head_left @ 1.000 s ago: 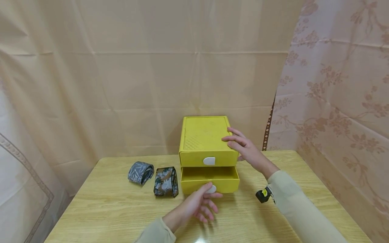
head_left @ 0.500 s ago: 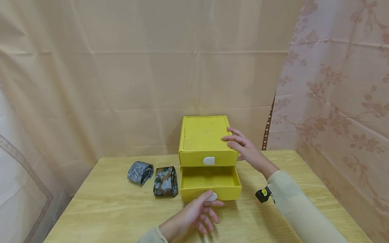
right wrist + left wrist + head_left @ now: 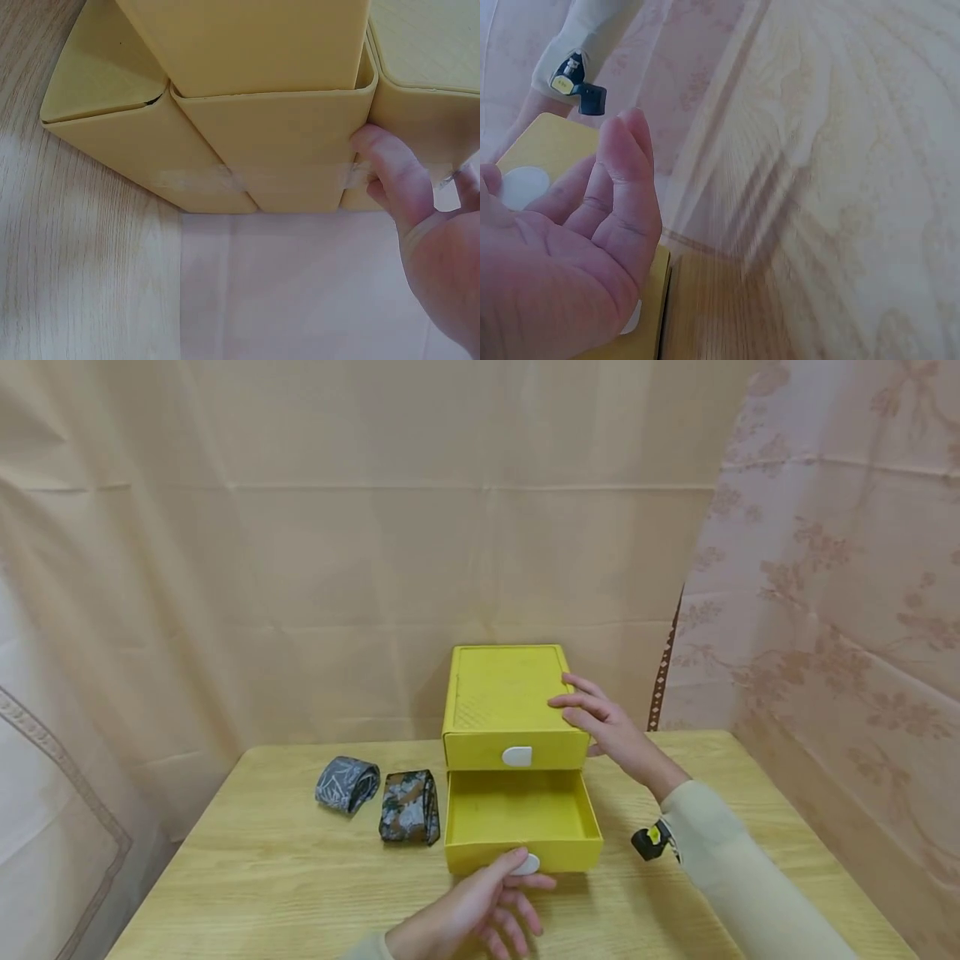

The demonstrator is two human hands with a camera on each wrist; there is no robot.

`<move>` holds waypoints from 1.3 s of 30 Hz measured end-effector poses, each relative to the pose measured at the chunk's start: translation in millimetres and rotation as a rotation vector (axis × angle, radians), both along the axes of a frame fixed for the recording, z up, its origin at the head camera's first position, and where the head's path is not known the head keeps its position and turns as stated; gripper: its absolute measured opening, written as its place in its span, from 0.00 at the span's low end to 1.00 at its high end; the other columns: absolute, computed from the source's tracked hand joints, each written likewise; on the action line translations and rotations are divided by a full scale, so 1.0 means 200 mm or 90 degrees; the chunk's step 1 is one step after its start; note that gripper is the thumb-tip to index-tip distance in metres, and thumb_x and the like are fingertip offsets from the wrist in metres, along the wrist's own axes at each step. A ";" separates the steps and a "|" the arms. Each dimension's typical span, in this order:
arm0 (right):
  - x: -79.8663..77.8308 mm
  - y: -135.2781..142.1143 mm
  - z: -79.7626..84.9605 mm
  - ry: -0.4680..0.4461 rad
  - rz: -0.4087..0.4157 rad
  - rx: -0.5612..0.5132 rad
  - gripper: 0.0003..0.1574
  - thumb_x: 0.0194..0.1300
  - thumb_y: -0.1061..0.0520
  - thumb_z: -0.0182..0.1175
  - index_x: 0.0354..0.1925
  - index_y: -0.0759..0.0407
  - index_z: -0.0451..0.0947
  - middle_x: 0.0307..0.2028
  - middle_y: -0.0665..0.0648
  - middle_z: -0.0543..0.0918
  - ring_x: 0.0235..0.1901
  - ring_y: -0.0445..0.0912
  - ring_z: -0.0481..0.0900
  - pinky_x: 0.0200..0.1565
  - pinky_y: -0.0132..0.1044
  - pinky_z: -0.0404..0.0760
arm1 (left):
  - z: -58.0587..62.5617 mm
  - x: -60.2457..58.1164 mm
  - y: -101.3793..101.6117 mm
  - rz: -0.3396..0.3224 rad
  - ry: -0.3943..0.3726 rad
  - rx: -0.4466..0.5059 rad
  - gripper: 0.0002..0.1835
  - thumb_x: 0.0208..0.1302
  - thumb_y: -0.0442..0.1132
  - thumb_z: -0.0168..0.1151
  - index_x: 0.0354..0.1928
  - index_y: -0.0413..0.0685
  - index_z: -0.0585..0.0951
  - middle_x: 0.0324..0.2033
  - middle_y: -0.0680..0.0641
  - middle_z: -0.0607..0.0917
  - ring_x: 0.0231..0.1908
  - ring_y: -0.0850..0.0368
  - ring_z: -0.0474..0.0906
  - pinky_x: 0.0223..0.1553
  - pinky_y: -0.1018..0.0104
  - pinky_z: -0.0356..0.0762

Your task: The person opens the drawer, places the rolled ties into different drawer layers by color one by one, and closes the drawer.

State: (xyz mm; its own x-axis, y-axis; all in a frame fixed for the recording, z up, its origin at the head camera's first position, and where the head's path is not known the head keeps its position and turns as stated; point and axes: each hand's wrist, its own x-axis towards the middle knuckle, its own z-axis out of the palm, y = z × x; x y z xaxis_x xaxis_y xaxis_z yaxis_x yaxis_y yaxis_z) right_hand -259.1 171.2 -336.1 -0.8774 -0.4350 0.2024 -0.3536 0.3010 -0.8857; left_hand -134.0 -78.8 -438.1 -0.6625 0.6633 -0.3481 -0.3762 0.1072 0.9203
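A yellow two-drawer cabinet [image 3: 504,687] stands on the wooden table, its lower drawer [image 3: 517,814] pulled well out and bare inside. My left hand [image 3: 480,900] pinches that drawer's white handle [image 3: 529,865], thumb on top and index finger beneath, other fingers loose. The left wrist view shows the palm [image 3: 562,277] beside the white handle [image 3: 523,186]. My right hand [image 3: 607,720] rests on the cabinet's top right edge. In the right wrist view a digit [image 3: 397,172] lies against the yellow side wall [image 3: 277,142]. The upper drawer [image 3: 480,752] stays closed.
Left of the cabinet lie a grey patterned cloth roll [image 3: 347,785] and a camouflage-print cloth roll [image 3: 409,807] on the table [image 3: 285,877]. A beige curtain [image 3: 360,568] hangs behind, and a floral cloth [image 3: 847,610] hangs at the right.
My left hand has drawn the lower drawer further out toward me, showing more of its inside. The right hand has kept its place on the cabinet, and both cloth rolls lie as before.
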 end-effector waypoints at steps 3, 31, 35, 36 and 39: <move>0.00 -0.01 0.00 -0.003 0.003 0.001 0.22 0.74 0.45 0.47 0.61 0.48 0.72 0.73 0.42 0.47 0.63 0.56 0.63 0.44 0.56 0.74 | 0.01 0.03 -0.01 0.002 -0.011 -0.002 0.41 0.62 0.74 0.37 0.60 0.50 0.75 0.34 0.45 0.84 0.28 0.56 0.80 0.26 0.67 0.76; -0.01 0.00 0.00 -0.001 -0.002 0.007 0.22 0.74 0.44 0.46 0.61 0.46 0.71 0.73 0.41 0.47 0.62 0.55 0.64 0.43 0.52 0.74 | 0.03 0.18 -0.03 0.032 -0.200 0.003 0.38 0.57 0.72 0.51 0.59 0.52 0.76 0.47 0.45 0.78 0.39 0.56 0.77 0.43 0.63 0.78; 0.00 0.00 0.00 -0.001 -0.005 0.006 0.22 0.74 0.45 0.46 0.61 0.46 0.72 0.73 0.42 0.47 0.62 0.54 0.64 0.43 0.52 0.74 | 0.00 0.18 -0.04 0.015 -0.189 0.010 0.36 0.60 0.71 0.49 0.59 0.52 0.76 0.46 0.45 0.78 0.40 0.56 0.77 0.41 0.64 0.79; 0.00 0.00 0.00 -0.001 -0.007 0.008 0.21 0.74 0.45 0.46 0.61 0.46 0.72 0.72 0.41 0.47 0.62 0.54 0.64 0.43 0.52 0.74 | 0.00 0.18 -0.04 0.012 -0.187 0.011 0.36 0.60 0.71 0.49 0.59 0.52 0.75 0.46 0.45 0.78 0.39 0.56 0.77 0.41 0.65 0.79; 0.00 0.00 0.00 0.000 -0.007 0.009 0.21 0.74 0.45 0.46 0.61 0.46 0.72 0.72 0.42 0.47 0.62 0.53 0.64 0.43 0.52 0.74 | -0.01 0.19 -0.04 0.012 -0.196 0.015 0.36 0.60 0.71 0.49 0.59 0.52 0.75 0.46 0.46 0.78 0.39 0.57 0.77 0.41 0.65 0.78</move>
